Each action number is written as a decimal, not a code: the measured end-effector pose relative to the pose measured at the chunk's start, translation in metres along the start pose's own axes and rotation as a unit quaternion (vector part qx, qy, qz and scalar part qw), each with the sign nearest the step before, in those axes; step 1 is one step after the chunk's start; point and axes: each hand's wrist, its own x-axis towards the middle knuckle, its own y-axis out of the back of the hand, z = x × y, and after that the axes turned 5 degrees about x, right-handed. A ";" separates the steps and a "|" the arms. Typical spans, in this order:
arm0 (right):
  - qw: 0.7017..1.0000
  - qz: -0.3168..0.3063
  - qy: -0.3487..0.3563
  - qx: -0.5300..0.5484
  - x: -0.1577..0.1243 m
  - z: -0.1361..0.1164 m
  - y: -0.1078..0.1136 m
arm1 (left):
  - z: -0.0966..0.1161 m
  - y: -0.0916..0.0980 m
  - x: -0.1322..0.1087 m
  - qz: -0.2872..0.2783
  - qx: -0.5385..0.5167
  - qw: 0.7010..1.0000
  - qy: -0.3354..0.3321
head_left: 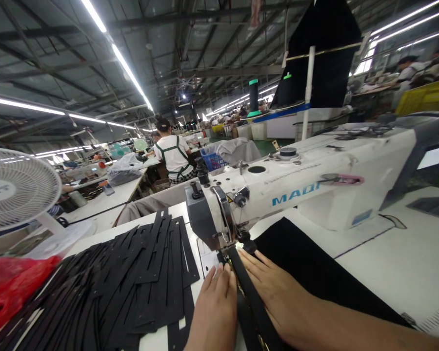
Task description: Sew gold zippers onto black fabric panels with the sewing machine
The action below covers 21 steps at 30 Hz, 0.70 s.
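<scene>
A white sewing machine (336, 180) stands in front of me, its presser foot down over a dark strip with a brass-coloured zipper (243, 287). My left hand (216, 302) lies flat with fingers stretched out along the zipper's left side, close to the foot. On the other side, my right hand (270, 287) rests flat on the black fabric (296, 248), fingertips just right of the needle area. The fabric spreads out to the right, partly under my right forearm. Neither hand grips anything that I can see.
Piles of black slotted strips (131, 282) cover the table's left side. A red plastic bag (14, 287) and a white fan (18, 190) are farther left. Thread cones (254, 97) stand behind the machine. A person (173, 151) with their back to me works ahead.
</scene>
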 end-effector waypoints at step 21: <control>0.989 0.057 0.024 -0.131 -0.001 0.006 -0.023 | -0.007 0.009 0.003 -0.091 -0.058 0.994 -0.026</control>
